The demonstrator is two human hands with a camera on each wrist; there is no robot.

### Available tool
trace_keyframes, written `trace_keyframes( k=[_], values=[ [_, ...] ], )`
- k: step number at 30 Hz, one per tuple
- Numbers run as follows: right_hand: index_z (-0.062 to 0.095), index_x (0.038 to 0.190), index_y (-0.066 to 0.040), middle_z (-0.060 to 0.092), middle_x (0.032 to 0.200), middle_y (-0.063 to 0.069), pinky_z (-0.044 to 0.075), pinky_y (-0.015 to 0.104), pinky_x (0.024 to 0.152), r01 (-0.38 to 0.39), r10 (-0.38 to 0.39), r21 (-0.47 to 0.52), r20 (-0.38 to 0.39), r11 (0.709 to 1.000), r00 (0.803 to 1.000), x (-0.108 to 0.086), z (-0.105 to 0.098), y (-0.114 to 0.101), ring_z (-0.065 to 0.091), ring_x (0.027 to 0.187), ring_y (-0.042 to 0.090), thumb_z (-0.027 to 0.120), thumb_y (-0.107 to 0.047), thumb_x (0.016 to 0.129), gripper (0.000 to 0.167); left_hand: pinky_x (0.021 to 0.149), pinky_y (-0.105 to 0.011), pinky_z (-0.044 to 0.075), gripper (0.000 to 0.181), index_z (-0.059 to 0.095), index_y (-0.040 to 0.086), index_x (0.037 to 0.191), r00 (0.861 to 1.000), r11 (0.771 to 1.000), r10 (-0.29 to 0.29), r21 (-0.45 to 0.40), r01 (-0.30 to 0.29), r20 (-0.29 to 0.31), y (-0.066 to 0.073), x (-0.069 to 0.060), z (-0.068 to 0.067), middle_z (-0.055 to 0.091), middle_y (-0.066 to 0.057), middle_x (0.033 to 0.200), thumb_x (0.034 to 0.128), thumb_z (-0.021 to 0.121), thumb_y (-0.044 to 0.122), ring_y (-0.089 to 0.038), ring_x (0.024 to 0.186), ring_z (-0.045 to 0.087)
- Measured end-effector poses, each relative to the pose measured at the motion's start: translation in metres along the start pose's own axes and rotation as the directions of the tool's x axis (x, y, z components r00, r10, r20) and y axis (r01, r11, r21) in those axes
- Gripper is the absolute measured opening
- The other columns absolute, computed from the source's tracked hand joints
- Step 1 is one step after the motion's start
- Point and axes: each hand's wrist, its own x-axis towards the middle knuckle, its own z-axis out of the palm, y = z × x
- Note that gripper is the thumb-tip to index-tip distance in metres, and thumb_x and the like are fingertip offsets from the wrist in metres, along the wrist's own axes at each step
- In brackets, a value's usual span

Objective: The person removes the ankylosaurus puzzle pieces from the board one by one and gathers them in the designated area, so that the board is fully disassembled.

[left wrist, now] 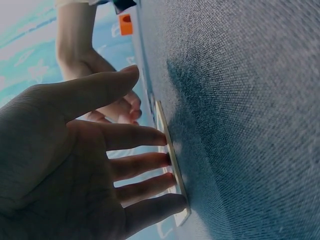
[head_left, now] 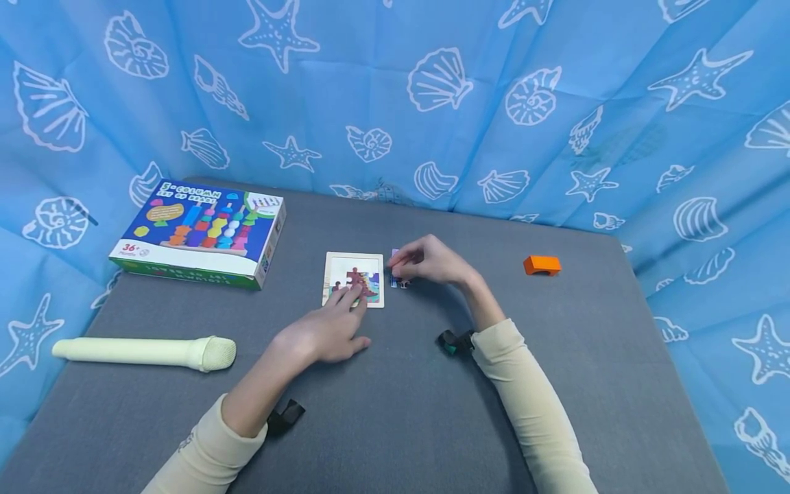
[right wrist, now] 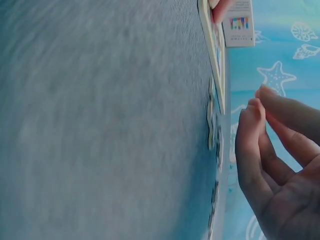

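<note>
Cream-sleeved left grip (head_left: pixel 327 334), fingers apart, touches the square, pale-framed jigsaw puzzle (head_left: pixel 348 261). Just right, the right grip (head_left: pixel 436 261), fingertips together, hovers above flat puzzle pieces (head_left: pixel 396 280); pinch unclear. Grey desk (head_left: pixel 617 370) spreads rightward past an orange block (head_left: pixel 542 265).

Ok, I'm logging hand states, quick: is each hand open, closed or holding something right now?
Left hand: open, fingers on the pale, square, wood-looking puzzle tray.
Right hand: closed, nothing visible between its fingers.

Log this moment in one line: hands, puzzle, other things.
left hand: touching puzzle | right hand: by loose pieces, grip unclear | puzzle: partly filled | box, microphone: left side | block: right side
</note>
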Motion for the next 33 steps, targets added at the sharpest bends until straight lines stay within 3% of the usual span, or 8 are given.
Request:
trace_keyframes(
  k=[8,14,20,26,33],
  values=[
    [0.080,0.120,0.001,0.082,0.106,0.015,0.056,0.025,0.069,0.059,-0.060,0.027,0.044,0.998,0.997,0.011,0.013,-0.008,0.074,0.085,0.014,0.076,-0.008,0.100,0.022,0.138,-0.061,0.021,0.074,0.029,-0.006,0.168,1.000,1.000,0.006,0.003,-0.006,0.002,0.000,0.001,0.000,0.011,-0.023,0.183,0.1130,0.058,0.035,-0.046,0.171,0.009],
    [0.078,0.120,0.004,0.082,0.105,0.018,0.060,0.027,0.072,0.099,-0.100,0.015,0.081,0.995,0.992,0.024,0.025,-0.016,0.073,0.084,0.010,0.073,-0.006,0.102,0.022,0.137,-0.062,0.021,0.076,0.028,-0.005,0.169,1.000,1.000,0.003,-0.003,-0.003,0.012,0.000,0.002,0.000,0.008,-0.023,0.183,0.1127,0.059,0.037,-0.046,0.171,0.006],
    [0.079,0.120,0.005,0.082,0.106,0.020,0.061,0.023,0.081,0.085,-0.080,-0.051,0.103,0.995,0.992,0.034,0.037,-0.028,0.076,0.091,0.013,0.073,-0.004,0.100,0.022,0.138,-0.062,0.020,0.078,0.026,-0.004,0.170,1.000,1.000,-0.002,-0.009,0.002,0.014,-0.001,0.003,0.001,0.004,-0.024,0.183,0.1124,0.059,0.038,-0.046,0.171,0.001],
    [0.081,0.113,0.001,0.082,0.095,0.013,0.058,0.019,0.071,0.007,0.000,-0.163,0.039,0.987,0.999,0.043,0.046,-0.034,0.072,0.077,0.010,0.076,-0.009,0.099,0.018,0.137,-0.063,0.021,0.079,0.025,-0.004,0.170,1.000,1.000,0.013,-0.012,-0.013,0.007,-0.001,0.002,0.001,0.005,-0.022,0.184,0.1125,0.059,0.038,-0.047,0.171,0.003],
    [0.079,0.107,-0.002,0.074,0.084,0.003,0.052,0.018,0.064,-0.055,0.060,-0.173,0.023,0.983,0.998,0.048,0.050,-0.038,0.065,0.071,0.009,0.078,-0.011,0.099,0.012,0.137,-0.062,0.022,0.077,0.028,-0.006,0.168,1.000,1.000,0.019,-0.007,-0.019,-0.002,-0.001,0.001,0.001,0.011,-0.023,0.182,0.1124,0.060,0.035,-0.047,0.170,0.007]
  ],
)
